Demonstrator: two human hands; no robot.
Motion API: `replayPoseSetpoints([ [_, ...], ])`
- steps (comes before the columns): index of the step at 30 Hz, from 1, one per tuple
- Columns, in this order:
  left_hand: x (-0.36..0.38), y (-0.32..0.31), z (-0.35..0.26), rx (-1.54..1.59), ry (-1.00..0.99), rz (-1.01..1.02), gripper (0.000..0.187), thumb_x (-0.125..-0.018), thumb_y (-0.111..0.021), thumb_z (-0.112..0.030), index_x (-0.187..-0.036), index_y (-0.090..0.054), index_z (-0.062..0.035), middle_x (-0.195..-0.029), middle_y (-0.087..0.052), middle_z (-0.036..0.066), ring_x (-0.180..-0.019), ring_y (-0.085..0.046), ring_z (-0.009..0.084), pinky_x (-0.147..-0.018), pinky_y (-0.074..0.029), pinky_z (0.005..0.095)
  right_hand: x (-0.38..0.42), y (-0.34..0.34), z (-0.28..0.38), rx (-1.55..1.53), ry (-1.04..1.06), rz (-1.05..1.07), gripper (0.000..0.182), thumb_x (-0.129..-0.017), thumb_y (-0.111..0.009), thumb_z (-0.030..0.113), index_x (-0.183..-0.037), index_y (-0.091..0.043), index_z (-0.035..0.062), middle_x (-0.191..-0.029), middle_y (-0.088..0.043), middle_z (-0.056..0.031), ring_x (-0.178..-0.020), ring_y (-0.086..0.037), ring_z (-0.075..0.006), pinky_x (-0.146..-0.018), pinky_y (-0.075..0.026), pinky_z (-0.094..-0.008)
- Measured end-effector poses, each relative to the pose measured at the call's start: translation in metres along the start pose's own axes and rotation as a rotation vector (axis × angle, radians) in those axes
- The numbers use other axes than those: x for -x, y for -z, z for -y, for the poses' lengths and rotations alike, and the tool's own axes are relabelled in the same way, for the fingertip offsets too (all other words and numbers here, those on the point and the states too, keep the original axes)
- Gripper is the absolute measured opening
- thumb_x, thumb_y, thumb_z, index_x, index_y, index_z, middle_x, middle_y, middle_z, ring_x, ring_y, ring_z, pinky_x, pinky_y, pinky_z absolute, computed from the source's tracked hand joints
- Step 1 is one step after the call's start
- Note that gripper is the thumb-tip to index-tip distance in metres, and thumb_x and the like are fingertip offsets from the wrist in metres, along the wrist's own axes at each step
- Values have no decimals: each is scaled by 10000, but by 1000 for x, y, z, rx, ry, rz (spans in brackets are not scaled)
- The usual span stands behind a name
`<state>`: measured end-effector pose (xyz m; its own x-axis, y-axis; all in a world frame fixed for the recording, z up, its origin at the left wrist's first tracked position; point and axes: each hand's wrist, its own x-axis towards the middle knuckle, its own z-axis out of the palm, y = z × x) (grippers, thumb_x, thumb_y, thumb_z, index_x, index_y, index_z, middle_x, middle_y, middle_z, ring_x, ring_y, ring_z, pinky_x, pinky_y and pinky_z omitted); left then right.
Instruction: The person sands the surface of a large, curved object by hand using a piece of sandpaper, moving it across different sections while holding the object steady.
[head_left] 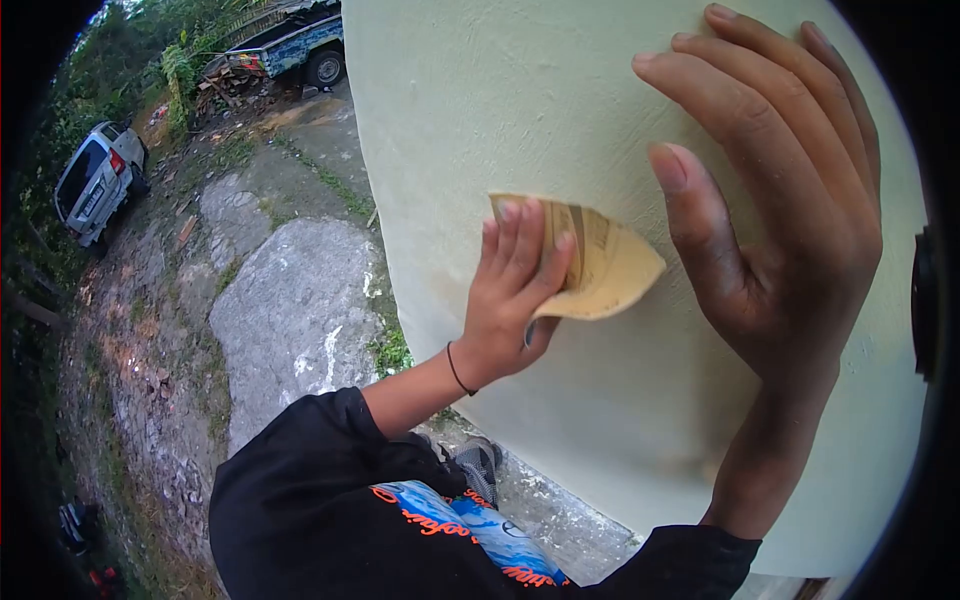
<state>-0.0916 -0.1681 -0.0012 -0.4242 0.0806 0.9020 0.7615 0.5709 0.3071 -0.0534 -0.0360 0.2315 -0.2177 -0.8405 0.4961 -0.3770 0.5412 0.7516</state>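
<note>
My left hand (pixel 510 285) presses a bent sheet of sandpaper (pixel 615 268) against the pale, smooth-plastered wall (pixel 480 110). The sheet is yellowish-brown with printing on its back, and its right part curls away from the wall. Its fingers lie over the left part of the sheet, with the thumb tucked underneath and mostly hidden. A thin black band circles that wrist. Higher up and closer to the camera, my right hand (pixel 775 180) is raised in front of the wall, fingers apart and slightly curved, with nothing in it. Pale dust shows on its thumb.
Left of the wall's edge lies rough ground with a concrete slab (pixel 295 300). A silver car (pixel 100 185) and a blue pickup truck (pixel 295 50) are parked farther back, beside piled wood (pixel 235 85). My shoe (pixel 478 465) stands near the wall's foot.
</note>
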Motion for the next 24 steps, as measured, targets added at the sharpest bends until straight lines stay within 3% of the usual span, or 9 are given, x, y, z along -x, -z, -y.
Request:
replayPoseSetpoints([
  [3, -77, 28, 37, 253, 252, -261, 450, -976, -428, -174, -1364, -405, 52, -1498, -202, 279, -1419, -123, 404, -1128, -106, 473, 0, 0, -1, 2, -1, -15, 214, -861, -587, 172, -1037, -690, 107, -1088, -676, -91, -1170, -568, -251, -1071, -348, -449],
  [5, -86, 30, 36, 216, 242, -302, 461, -953, -449, -138, -1370, -398, 53, -1497, -197, 283, -1417, -115, 411, -1127, -115, 478, -1, 1, 0, -1, -1, -24, 214, -860, -589, 172, -1036, -691, 107, -1085, -677, -91, -1169, -569, -251, -1070, -348, -449],
  [6, -83, 25, 24, 7, 73, -347, 474, -929, -464, -106, -1374, -398, 45, -1497, -193, 288, -1417, -109, 415, -1127, -118, 483, -1, 1, 0, -1, -3, -25, 214, -859, -589, 172, -1036, -691, 107, -1084, -677, -91, -1169, -569, -251, -1070, -349, -449],
  [8, -26, -2, -3, 14, 2, -151, 582, -803, -476, -52, -1381, -426, 3, -1505, -189, 284, -1425, -92, 410, -1134, -71, 509, -1, 0, 0, -10, -7, -31, 213, -858, -590, 172, -1035, -691, 107, -1082, -678, -91, -1168, -570, -251, -1069, -350, -449],
  [12, 84, -24, 4, 10, 54, 70, 583, -781, -469, -60, -1364, -465, -36, -1509, -185, 274, -1426, -96, 406, -1143, -45, 504, -1, -1, -2, -26, -8, -39, 213, -857, -593, 171, -1033, -692, 106, -1078, -680, -90, -1165, -572, -252, -1068, -351, -450],
  [16, 38, 8, 66, 26, 226, -165, 443, -940, -442, -117, -1369, -436, -8, -1513, -173, 268, -1431, -100, 383, -1137, -96, 451, -1, 1, 2, -36, -26, -33, 210, -856, -599, 179, -1033, -694, 118, -1072, -682, -85, -1162, -574, -248, -1070, -353, -451],
  [20, -37, 43, 87, 354, 855, -254, 443, -996, -404, -191, -1378, -387, 32, -1513, -169, 266, -1433, -102, 356, -1132, -129, 425, -1, 0, -2, -3, -4, -26, 203, -863, -594, 186, -1030, -696, 130, -1070, -683, -82, -1163, -574, -245, -1072, -352, -451],
  [23, -8, 16, 65, 56, 276, -324, 476, -964, -425, -137, -1406, -350, 23, -1518, -169, 255, -1429, -74, 390, -1137, -106, 451, -1, 0, -1, 3, -3, -25, 202, -871, -587, 189, -1031, -695, 129, -1070, -682, -83, -1163, -573, -246, -1074, -348, -451],
  [24, 27, 3, 48, 37, 248, -179, 527, -888, -420, -46, -1411, -369, -1, -1520, -155, 261, -1422, -63, 419, -1136, -85, 490, -2, 1, -1, 4, -5, -27, 202, -873, -585, 190, -1032, -694, 128, -1070, -682, -84, -1163, -573, -247, -1075, -346, -451],
])
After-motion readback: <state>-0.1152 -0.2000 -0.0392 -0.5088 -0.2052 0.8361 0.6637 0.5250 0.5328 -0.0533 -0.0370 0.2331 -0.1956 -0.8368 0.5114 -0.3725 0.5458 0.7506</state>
